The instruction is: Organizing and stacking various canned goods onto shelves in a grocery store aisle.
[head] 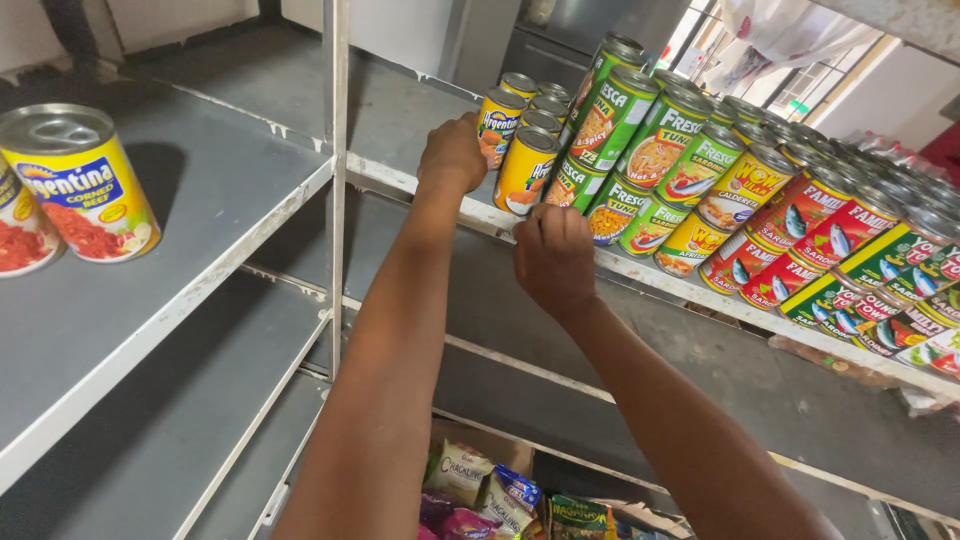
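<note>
Nearest me, below my arms, lie the bright foil snack packets (462,470) on the bottom level. Above them my right hand (553,255) is clenched over the front lip of the grey metal shelf (420,180), knuckles up, just under the row of cans. Whether anything small sits under those fingertips I cannot tell.

Further out, my left hand (452,152) rests against the yellow, round tin can with the silver lid (497,125), at the left end of the row. My fingers are hidden behind my knuckles, so I cannot tell if they wrap it.

I reckon the right hand should steady the lip while the left keeps that can upright, since the 2 tiers of green and yellow tins (640,160) just beside it look easy to topple. Off to my left a yellow tin with a red meat picture (78,180) stands well apart.
</note>
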